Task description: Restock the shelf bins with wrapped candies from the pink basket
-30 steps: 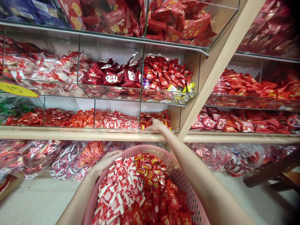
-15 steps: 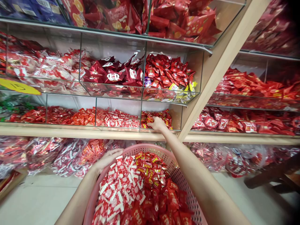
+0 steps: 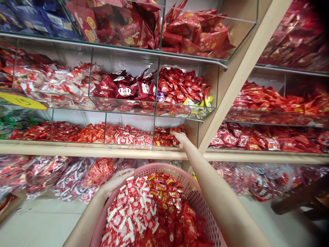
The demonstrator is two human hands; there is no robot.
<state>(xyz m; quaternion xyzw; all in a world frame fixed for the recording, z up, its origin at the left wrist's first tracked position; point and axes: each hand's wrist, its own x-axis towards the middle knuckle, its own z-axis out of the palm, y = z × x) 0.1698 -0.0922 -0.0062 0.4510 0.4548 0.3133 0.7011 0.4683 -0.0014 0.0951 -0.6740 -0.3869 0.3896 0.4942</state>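
My right hand [image 3: 180,139] is inside the lowest shelf's right-hand compartment, its fingers curled round some small red-and-gold wrapped candies [image 3: 164,134]. How many it holds is hidden. Along the left rim of a pink perforated plastic basket [image 3: 214,219] lies my left hand [image 3: 118,181], gripping it with fingers along the outside. Red-and-white wrapped candies [image 3: 133,209] fill the basket's left side. Red-and-gold candies [image 3: 166,192] lie at its far side, and larger red packets [image 3: 189,223] are at the near right.
Clear-fronted bins of red packets [image 3: 182,85] rise above the low shelf edge [image 3: 102,149]. A wooden upright [image 3: 231,75] stands right of my reaching arm. Below are bagged candies [image 3: 73,175]. A yellow price tag [image 3: 23,101] hangs left, and dark wooden legs [image 3: 295,199] stand right.
My right hand has shifted slightly right within the compartment, its fingers now curled among the candies. My left hand stays on the basket rim. The shelves sit a little lower in view.
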